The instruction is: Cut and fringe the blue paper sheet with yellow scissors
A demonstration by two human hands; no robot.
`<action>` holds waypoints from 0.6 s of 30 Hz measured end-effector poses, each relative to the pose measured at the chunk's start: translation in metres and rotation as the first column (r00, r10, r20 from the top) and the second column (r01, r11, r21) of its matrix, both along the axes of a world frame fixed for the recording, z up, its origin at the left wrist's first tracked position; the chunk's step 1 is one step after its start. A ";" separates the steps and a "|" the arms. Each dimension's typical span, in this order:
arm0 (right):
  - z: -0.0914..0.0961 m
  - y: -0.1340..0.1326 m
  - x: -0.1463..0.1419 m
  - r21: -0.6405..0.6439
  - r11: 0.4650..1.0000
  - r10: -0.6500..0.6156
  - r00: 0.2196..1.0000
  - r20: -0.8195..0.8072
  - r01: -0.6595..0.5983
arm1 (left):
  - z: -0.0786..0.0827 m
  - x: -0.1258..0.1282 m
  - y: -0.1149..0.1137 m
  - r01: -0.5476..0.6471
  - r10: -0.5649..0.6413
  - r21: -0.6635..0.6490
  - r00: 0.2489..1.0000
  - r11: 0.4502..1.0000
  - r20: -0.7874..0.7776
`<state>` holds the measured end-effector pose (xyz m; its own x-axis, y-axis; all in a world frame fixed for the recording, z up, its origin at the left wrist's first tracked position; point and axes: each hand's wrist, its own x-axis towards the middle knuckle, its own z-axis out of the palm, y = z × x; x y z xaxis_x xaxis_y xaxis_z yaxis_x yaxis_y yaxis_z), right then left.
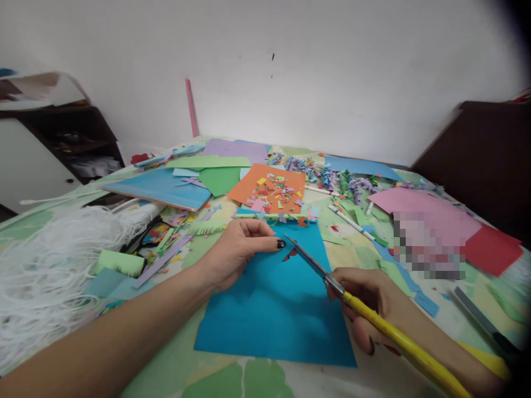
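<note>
Here's the right hand, fingers wrapped firmly around the yellow-handled scissors, blades nearly together and slanting up and away to the left over the blue sheet. Just off the scissor tips comes the left hand, thumb and fingers drawn into a close pinch above the sheet's left side; whether a tiny scrap sits in that pinch, I can't tell from this angle. A small dark red piece shows against the blue, right beside the blades and just below the left thumb.

Beyond the hands, the orange sheet carries a scatter of colourful paper bits. Out to the left, a big tangle of white cord spreads across the patterned tablecloth. Over on the right, a capped marker lies at a slant, with a pink sheet farther along, overlapping a red one.
</note>
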<state>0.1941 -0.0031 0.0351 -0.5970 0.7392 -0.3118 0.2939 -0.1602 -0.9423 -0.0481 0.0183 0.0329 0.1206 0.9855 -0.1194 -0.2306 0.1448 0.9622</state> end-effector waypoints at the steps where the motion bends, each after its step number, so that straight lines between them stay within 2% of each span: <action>1: 0.000 0.000 0.000 -0.004 1.000 -0.001 1.000 -0.003 0.001 | 0.000 0.000 0.000 0.001 -0.001 0.000 1.000 1.000 0.001; 18: 0.002 -0.001 0.001 -0.036 0.999 -0.038 0.999 -0.006 0.037 | 0.001 0.000 -0.002 -0.004 0.005 -0.027 1.000 1.000 0.010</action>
<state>0.1946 -0.0045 0.0367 -0.5712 0.7495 -0.3346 0.2807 -0.2048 -0.9377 -0.0478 0.0166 0.0336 0.1174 0.9825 -0.1447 -0.2406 0.1695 0.9557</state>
